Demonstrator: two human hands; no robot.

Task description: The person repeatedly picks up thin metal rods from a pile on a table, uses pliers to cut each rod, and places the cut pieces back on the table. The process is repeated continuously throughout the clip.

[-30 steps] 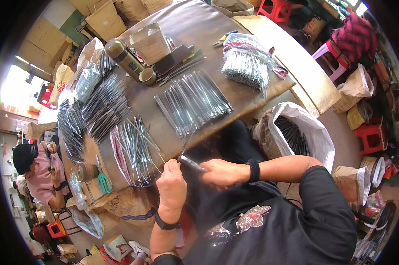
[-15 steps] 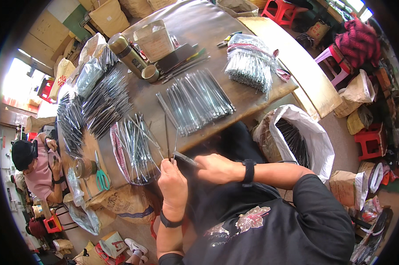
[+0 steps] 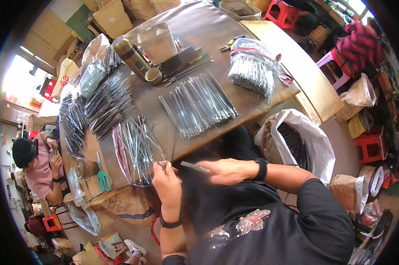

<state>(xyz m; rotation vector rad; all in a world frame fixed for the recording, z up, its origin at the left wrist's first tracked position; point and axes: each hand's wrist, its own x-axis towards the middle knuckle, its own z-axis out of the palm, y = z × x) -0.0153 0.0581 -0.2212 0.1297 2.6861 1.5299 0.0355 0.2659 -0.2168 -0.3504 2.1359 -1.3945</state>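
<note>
My left hand [image 3: 167, 183] is closed at the table's front edge, thumb and fingers pinching thin metal rods [image 3: 171, 142] that point up over the tabletop. How many rods it holds is hard to tell. Just to its right, my right hand [image 3: 232, 171] is closed on a flat grey metal bar [image 3: 193, 167], slightly blurred, whose free end points toward the left hand without touching it. Beyond the hands lies a neat row of flat metal strips [image 3: 201, 105]. A loose pile of metal rods [image 3: 140, 148] rests on a plastic bag left of them.
Dark metal rods [image 3: 109, 101] are heaped at the left, near green-handled scissors [image 3: 103, 180]. A thermos [image 3: 131, 57], a cup [image 3: 153, 76] and a cardboard box [image 3: 157, 44] stand farther back. Bagged rods [image 3: 252, 73] lie right; an open white sack [image 3: 316, 145] stands below. A co-worker [image 3: 38, 168] sits left.
My right hand has drawn the flat bar rightward, opening a small gap from the left hand. The left hand has shifted slightly left and down, still pinching.
</note>
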